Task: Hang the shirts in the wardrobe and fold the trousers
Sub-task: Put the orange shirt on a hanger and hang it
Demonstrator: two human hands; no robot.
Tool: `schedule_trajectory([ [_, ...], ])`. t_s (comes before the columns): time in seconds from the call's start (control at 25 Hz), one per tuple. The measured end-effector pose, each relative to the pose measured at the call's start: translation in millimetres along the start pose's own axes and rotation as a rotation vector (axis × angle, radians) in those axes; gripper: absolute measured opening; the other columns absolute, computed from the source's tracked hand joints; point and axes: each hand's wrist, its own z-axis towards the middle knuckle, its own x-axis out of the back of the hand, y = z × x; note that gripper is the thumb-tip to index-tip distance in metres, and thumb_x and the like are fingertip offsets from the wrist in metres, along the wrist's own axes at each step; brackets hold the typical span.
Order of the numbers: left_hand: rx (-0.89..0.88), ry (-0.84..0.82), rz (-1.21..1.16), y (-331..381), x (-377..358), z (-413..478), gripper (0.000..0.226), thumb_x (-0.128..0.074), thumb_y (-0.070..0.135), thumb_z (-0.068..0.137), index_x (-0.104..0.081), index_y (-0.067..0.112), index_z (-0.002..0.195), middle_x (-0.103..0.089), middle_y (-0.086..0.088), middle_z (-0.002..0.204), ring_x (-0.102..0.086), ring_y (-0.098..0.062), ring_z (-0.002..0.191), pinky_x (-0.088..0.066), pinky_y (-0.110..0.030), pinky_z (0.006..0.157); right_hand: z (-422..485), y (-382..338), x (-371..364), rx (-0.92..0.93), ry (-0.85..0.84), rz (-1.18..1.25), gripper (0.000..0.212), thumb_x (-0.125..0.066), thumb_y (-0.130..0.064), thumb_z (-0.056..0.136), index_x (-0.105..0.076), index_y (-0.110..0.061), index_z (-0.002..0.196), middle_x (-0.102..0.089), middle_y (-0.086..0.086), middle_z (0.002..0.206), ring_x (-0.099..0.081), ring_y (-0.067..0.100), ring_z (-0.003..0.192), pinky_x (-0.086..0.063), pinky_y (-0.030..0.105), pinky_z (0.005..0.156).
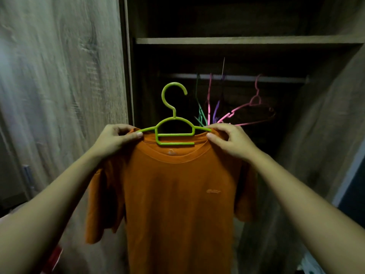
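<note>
An orange T-shirt (173, 194) hangs on a lime-green plastic hanger (173, 113) held up in front of the open wardrobe. My left hand (116, 138) pinches the shirt's left shoulder over the hanger arm. On the other side, my right hand (227, 139) grips the right shoulder the same way. The hanger's hook points up and is free, below and in front of the wardrobe rail (237, 78). The shirt's body and both short sleeves droop straight down.
Several bare hangers (217, 111) in green, pink and purple hang bunched on the rail. A wooden shelf (246, 40) sits above the rail. The wardrobe door (59, 76) stands at the left and a side panel (325, 115) at the right.
</note>
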Motion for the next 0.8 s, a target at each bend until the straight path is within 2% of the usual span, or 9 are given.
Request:
schedule_trajectory([
  [0.08,0.008,0.003,0.011,0,-2,-2,0.011,-0.068,0.025,0.082,-0.071,0.018,0.091,-0.073,0.004,0.085,-0.068,-0.006,0.080,-0.051,-0.026,0.077,-2,2,-3,-0.053,-0.065,-0.072,0.038,-0.048,-0.054,0.089,-0.050,-0.045,0.126,-0.057,-0.009,0.129,-0.049,0.012,0.119,-0.042,0.042,0.098],
  [0.16,0.001,-0.047,0.026,3,-2,-3,0.018,-0.068,0.033,0.081,-0.069,0.022,0.095,-0.072,0.003,0.088,-0.067,-0.005,0.084,-0.052,-0.026,0.080,-2,4,-9,-0.080,0.016,-0.072,0.032,-0.045,-0.049,0.092,-0.058,-0.037,0.119,-0.062,-0.006,0.122,-0.053,0.015,0.116,-0.043,0.045,0.098],
  [0.32,0.007,-0.360,0.356,0,15,2,0.061,-0.069,0.061,0.062,-0.046,0.052,0.119,-0.048,0.015,0.126,-0.049,-0.004,0.111,-0.041,-0.029,0.095,-2,11,-14,-0.193,0.182,0.019,0.029,-0.050,-0.047,0.091,-0.066,-0.030,0.109,-0.067,-0.001,0.115,-0.057,0.021,0.113,-0.043,0.043,0.098],
  [0.36,0.056,-0.347,0.348,-5,20,0,0.063,-0.070,0.063,0.059,-0.048,0.050,0.116,-0.049,0.012,0.125,-0.049,-0.007,0.110,-0.041,-0.031,0.094,-3,13,-13,-0.216,0.191,0.050,0.029,-0.050,-0.046,0.091,-0.066,-0.030,0.109,-0.066,-0.002,0.116,-0.055,0.021,0.114,-0.042,0.041,0.099],
  [0.44,0.100,-0.257,0.245,-21,25,-6,0.060,-0.072,0.069,0.052,-0.062,0.034,0.100,-0.064,0.006,0.104,-0.062,-0.012,0.094,-0.048,-0.028,0.081,-4,14,-10,-0.224,0.193,0.088,0.027,-0.051,-0.045,0.091,-0.067,-0.031,0.109,-0.065,-0.002,0.116,-0.054,0.020,0.116,-0.041,0.042,0.101],
  [0.48,0.123,-0.206,0.187,-31,25,-10,0.058,-0.073,0.067,0.055,-0.065,0.026,0.095,-0.067,0.003,0.095,-0.066,-0.014,0.086,-0.050,-0.027,0.075,-4,16,-9,-0.213,0.194,0.099,0.026,-0.052,-0.045,0.090,-0.067,-0.032,0.107,-0.066,-0.002,0.114,-0.055,0.020,0.115,-0.041,0.043,0.101],
  [0.6,0.275,-0.152,0.108,-62,28,-19,0.035,-0.072,0.035,0.078,-0.063,0.012,0.104,-0.067,-0.005,0.099,-0.066,-0.021,0.091,-0.053,-0.032,0.076,-3,19,-5,-0.209,0.223,0.168,0.024,-0.051,-0.061,0.083,-0.066,-0.044,0.092,-0.069,-0.005,0.105,-0.061,0.018,0.106,-0.045,0.047,0.097],
  [0.72,0.466,-0.252,0.502,-90,48,-20,0.028,-0.071,0.018,0.080,-0.064,0.002,0.102,-0.067,-0.014,0.103,-0.063,-0.028,0.093,-0.050,-0.038,0.081,-1,29,-2,-0.209,0.236,0.206,0.042,-0.047,-0.076,0.072,-0.066,-0.045,0.091,-0.070,-0.007,0.100,-0.063,0.016,0.101,-0.048,0.049,0.095],
  [0.8,0.428,-0.276,0.542,-85,57,-18,0.032,-0.065,0.007,0.077,-0.063,0.009,0.109,-0.066,-0.013,0.108,-0.063,-0.023,0.091,-0.051,-0.037,0.078,2,33,-3,-0.197,0.227,0.227,0.046,-0.047,-0.080,0.069,-0.066,-0.045,0.092,-0.070,-0.008,0.099,-0.063,0.016,0.100,-0.048,0.050,0.094],
])
